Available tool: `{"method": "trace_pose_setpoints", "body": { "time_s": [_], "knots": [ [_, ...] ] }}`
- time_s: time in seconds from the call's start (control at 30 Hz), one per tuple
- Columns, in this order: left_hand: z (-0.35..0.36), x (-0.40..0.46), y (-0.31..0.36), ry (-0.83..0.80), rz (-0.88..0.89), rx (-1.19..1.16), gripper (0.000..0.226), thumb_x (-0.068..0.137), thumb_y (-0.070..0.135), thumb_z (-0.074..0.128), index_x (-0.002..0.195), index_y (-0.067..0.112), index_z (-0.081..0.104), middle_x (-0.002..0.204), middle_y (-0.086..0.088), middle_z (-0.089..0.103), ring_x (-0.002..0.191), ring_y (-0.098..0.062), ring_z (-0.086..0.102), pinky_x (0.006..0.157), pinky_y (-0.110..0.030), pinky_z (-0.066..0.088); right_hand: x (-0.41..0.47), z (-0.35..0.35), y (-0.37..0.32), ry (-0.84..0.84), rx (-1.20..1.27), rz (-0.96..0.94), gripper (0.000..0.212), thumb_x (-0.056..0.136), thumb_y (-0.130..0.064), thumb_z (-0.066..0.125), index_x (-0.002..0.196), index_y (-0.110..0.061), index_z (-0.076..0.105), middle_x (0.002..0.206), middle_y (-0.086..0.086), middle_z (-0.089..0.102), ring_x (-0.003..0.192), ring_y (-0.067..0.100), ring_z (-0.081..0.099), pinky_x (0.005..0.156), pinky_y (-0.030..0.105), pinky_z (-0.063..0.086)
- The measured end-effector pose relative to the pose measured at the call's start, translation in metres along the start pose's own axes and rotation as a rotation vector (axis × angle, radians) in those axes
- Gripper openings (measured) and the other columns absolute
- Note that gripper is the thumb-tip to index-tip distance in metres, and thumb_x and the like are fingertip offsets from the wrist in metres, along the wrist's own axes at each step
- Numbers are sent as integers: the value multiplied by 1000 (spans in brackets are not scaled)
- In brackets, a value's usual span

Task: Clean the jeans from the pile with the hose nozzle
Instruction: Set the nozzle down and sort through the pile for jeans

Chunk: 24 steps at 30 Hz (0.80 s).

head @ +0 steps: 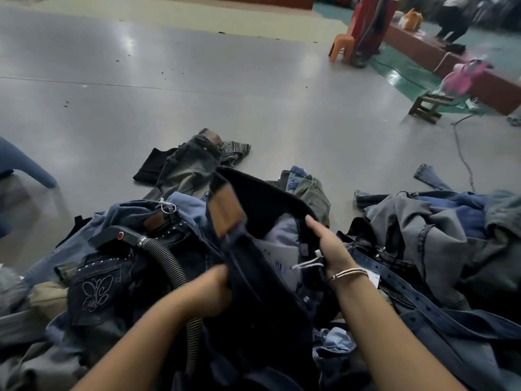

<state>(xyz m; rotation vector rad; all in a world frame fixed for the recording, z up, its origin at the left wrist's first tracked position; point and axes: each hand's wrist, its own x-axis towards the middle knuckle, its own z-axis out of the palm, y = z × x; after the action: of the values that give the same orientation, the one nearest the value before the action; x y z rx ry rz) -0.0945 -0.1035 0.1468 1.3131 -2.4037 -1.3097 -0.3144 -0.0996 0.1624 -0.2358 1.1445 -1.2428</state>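
- A pair of dark navy jeans (262, 249) is held up over the heap, gripped at its waistband by both hands; the left hand (210, 292) is clamped on the near edge of the cloth, fingers curled round it, apparently to pull the waist taut.
- The opposite edge of the same waistband is pinched by the right hand (328, 244), a bracelet (349, 273) worn on its wrist, so that the garment is spread open between the two grips, seemingly for inspection or for presenting a flat face to the nozzle.
- A brown leather patch (225, 213) is turned up between the hands, nearer the left grip, and a white string tag (308, 262) hangs just beside the right one.
- The hose nozzle (112, 235) is left lying on the pile of jeans (423, 238), outward of the left grip and untouched by either hand; its ribbed hose (169, 261) is seen to run back under the left forearm. It is judged to have been set within easy reach while both hands are needed for the cloth, the cleaning pass on this pair not yet begun.
- Dark jeans with a butterfly embroidery (95, 290) lie left of the left grip.
- Beyond the held pair, a faded grey pair of jeans (191, 162) is spread apart on the grey floor (141, 80).
- Far beyond the right grip, an orange plastic chair (342, 45) and a small wooden stool (428, 105) are seen.
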Motion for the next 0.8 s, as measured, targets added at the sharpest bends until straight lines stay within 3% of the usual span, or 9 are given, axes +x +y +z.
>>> {"method": "trace_pose_setpoints", "body": {
  "time_s": [0.1, 0.2, 0.3, 0.37, 0.47, 0.57, 0.63, 0.7, 0.8],
  "knots": [
    [-22, 0, -29, 178, -79, -82, 23, 82, -14, 59, 104, -8, 64, 94, -10, 65, 90, 1, 57, 75, -7, 43, -11, -1, -3, -107, 208, -55, 30, 84, -29, 64, 82, -3, 78, 89, 15, 74, 79, 28, 72, 75, 36, 60],
    [-31, 6, -45, 452, -286, -232, 28, 84, -17, 48, 79, 6, 63, 83, -11, 64, 85, -18, 56, 72, -28, 48, -17, 0, -3, -219, 300, -112, 43, 60, -27, 80, 93, 0, 76, 102, 17, 72, 94, 30, 68, 101, 40, 46],
    [-40, 10, -47, 814, -394, -722, 28, 89, -11, 40, 94, 12, 56, 105, -16, 59, 89, -21, 57, 76, -33, 46, -21, 0, -5, -314, 359, -162, 40, 66, -27, 72, 95, -1, 76, 105, 18, 72, 95, 32, 70, 89, 44, 54],
    [-50, 5, -41, 965, -359, -932, 10, 95, 21, 45, 98, 18, 54, 107, -8, 56, 80, -12, 55, 66, -28, 42, -23, 0, -5, -290, 351, -188, 38, 72, -28, 68, 97, -1, 76, 108, 18, 71, 98, 34, 69, 88, 46, 55],
    [-51, -4, -19, 916, -280, -1032, 67, 74, 71, 48, 115, 18, 52, 107, -1, 59, 83, -12, 56, 66, -31, 41, -25, 2, -2, -251, 287, -212, 33, 76, -24, 59, 92, -2, 78, 103, 16, 73, 93, 32, 71, 81, 42, 58],
    [-41, -8, 4, 653, -360, -1070, 96, 56, 92, 49, 121, 21, 49, 109, -3, 61, 94, -19, 59, 70, -36, 48, -30, 7, 6, -212, 200, -228, 26, 68, -19, 57, 72, -4, 79, 82, 12, 75, 72, 24, 73, 62, 31, 59],
    [-37, -3, 10, 488, -446, -1205, 88, 64, 82, 54, 126, 21, 50, 116, -9, 62, 101, -26, 61, 72, -38, 52, -34, 7, 9, -235, 158, -225, 27, 67, -19, 55, 66, -2, 77, 74, 13, 74, 65, 25, 72, 56, 30, 58],
    [-33, 2, 6, 460, -528, -1216, 70, 80, 57, 64, 135, 19, 42, 115, -11, 61, 87, -24, 63, 62, -33, 52, -38, 8, 9, -296, 60, -234, 26, 65, -26, 66, 71, -4, 77, 77, 14, 73, 68, 27, 72, 59, 32, 58],
    [-28, 6, 0, 520, -544, -1187, 14, 87, 1, 53, 101, 3, 54, 65, -12, 58, 48, -20, 55, 41, -24, 49, -36, 3, 1, -294, -408, -417, 56, 55, -43, 81, 104, -16, 72, 107, 4, 73, 103, 18, 68, 88, 32, 54]
  ]
}}
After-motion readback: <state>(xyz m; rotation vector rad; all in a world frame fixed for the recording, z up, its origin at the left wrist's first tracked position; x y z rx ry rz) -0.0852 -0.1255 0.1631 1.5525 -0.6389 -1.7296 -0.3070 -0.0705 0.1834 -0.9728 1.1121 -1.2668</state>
